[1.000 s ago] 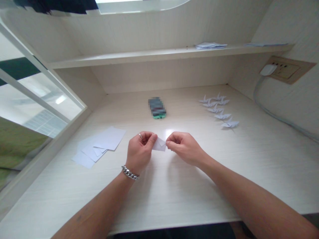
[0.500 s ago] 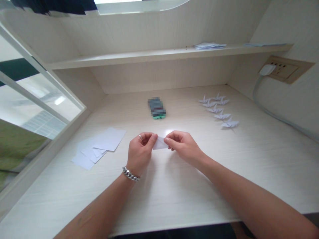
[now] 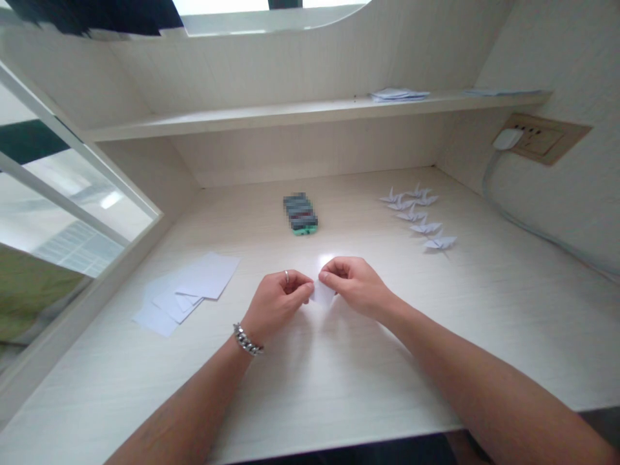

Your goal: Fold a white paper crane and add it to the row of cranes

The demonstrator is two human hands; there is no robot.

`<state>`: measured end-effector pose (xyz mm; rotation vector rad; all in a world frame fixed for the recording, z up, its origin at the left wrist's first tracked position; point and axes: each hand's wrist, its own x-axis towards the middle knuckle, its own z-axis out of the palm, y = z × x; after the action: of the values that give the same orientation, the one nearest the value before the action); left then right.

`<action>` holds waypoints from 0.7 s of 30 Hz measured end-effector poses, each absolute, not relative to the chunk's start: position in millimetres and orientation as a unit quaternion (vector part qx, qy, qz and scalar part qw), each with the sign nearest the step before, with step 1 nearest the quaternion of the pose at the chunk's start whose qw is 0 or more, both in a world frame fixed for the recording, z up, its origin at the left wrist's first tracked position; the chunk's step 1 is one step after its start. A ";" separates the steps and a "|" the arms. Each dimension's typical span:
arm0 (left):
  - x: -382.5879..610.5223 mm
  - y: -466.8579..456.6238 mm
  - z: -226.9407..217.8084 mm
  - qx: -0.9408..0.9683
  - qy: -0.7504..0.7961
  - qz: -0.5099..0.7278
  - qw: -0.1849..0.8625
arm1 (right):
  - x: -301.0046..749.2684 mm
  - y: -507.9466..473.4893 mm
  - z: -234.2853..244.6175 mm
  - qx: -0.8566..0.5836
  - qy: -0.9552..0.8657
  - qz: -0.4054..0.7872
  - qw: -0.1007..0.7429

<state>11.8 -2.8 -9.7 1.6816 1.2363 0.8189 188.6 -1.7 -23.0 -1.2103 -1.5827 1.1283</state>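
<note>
A small folded piece of white paper (image 3: 323,294) is held between my hands, just above the desk. My left hand (image 3: 281,300), with a ring and a chain bracelet, pinches its left edge between thumb and fingers. My right hand (image 3: 356,284) grips its upper right part in a similar pinch. Part of the paper is covered by my fingertips, and its exact folds are too small to make out. Several folded white paper cranes (image 3: 425,228) stand in a group on the desk to the right, beyond my right hand.
Loose white paper sheets (image 3: 208,274) lie overlapping at the left. A pixelated dark object with a green end (image 3: 304,229) lies behind my hands. Paper stacks (image 3: 400,95) rest on the shelf (image 3: 232,123). A plug with a cable (image 3: 508,139) sits in the wall socket at right.
My left hand has moved slightly down and its grip has shifted to the paper's lower left. The paper has turned in my fingers. The whole view has shifted a little.
</note>
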 end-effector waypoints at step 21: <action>9.9 -1.8 -9.6 0.655 0.490 0.363 0.446 | 192.8 0.3 -24.2 -0.468 -0.606 0.460 0.449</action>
<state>9.9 -1.8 -9.6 1.6224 1.2148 0.8990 192.8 0.3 -24.2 -1.1591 -1.5004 1.1374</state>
